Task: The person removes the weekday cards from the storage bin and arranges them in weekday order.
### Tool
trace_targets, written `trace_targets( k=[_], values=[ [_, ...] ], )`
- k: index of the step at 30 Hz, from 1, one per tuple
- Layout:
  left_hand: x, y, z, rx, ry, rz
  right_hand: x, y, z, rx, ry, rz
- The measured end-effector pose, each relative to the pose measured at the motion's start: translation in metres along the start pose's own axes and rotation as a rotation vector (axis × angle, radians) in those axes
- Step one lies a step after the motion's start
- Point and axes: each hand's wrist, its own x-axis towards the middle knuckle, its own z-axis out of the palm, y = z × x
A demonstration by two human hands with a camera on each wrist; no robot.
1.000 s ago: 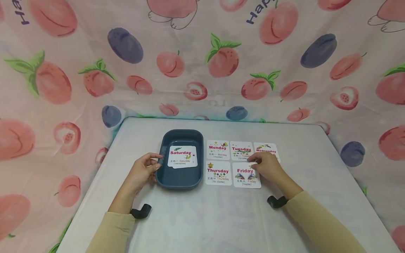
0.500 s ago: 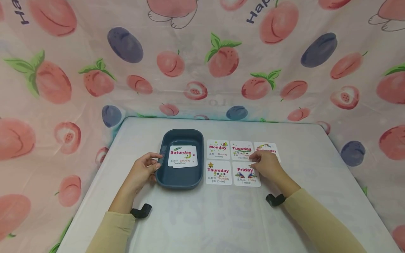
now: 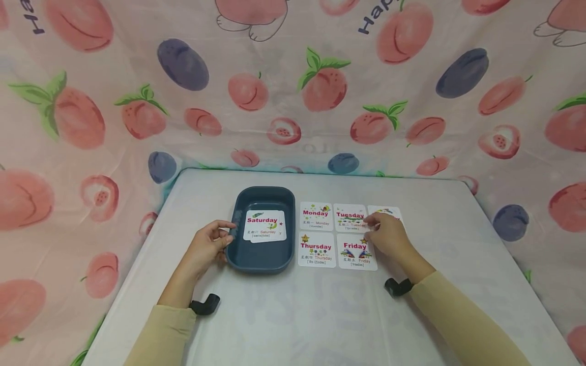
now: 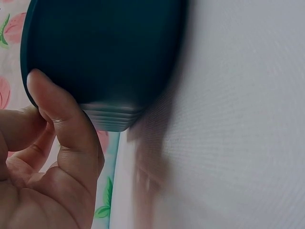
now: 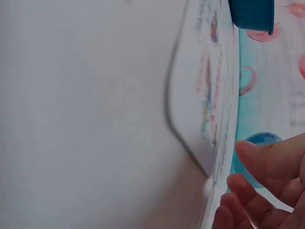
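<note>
My left hand (image 3: 208, 246) pinches the left rim of a dark blue tray (image 3: 261, 260); the left wrist view shows its thumb against the tray's outer wall. Inside the tray a Saturday card (image 3: 264, 226) lies over another card whose edge pokes out. My right hand (image 3: 389, 238) is just over the upper right corner of the Friday card (image 3: 357, 259), thumb and fingers apart, nothing between them. Left of that lies the Thursday card (image 3: 316, 254). Behind are the Monday card (image 3: 316, 219), the Tuesday card (image 3: 349, 215) and a third card (image 3: 388, 209) mostly covered by my right hand.
The cards lie flat in two rows to the right of the tray on a white-covered table (image 3: 293, 315). A fruit-printed cloth (image 3: 284, 81) hangs behind the table and along its sides. Black wrist mounts (image 3: 205, 304) sit on both wrists.
The Friday card has slid slightly away from me, closer to the Tuesday card. My right hand has shifted a little to the right, off the card. My left hand and the tray stay put.
</note>
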Motion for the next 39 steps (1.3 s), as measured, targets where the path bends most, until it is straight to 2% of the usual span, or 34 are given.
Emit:
trace_targets(
  k=[10,20,25,32,39],
  values=[
    [0.002,0.0,0.0,0.004,0.004,-0.003,0.008,-0.016,-0.004,0.04,-0.015,0.023],
    [0.002,0.0,0.0,0.006,0.007,-0.007,0.013,-0.047,0.012,-0.016,0.041,-0.046],
    [0.003,0.0,0.001,0.001,0.001,-0.009,0.012,-0.066,0.021,-0.093,0.078,-0.109],
    [0.002,0.0,0.001,0.001,-0.001,-0.008,0.012,-0.091,0.031,-0.19,0.087,-0.214],
    [0.002,-0.001,0.0,-0.008,-0.005,-0.004,0.012,-0.117,0.04,-0.197,0.093,-0.289]
  ],
)
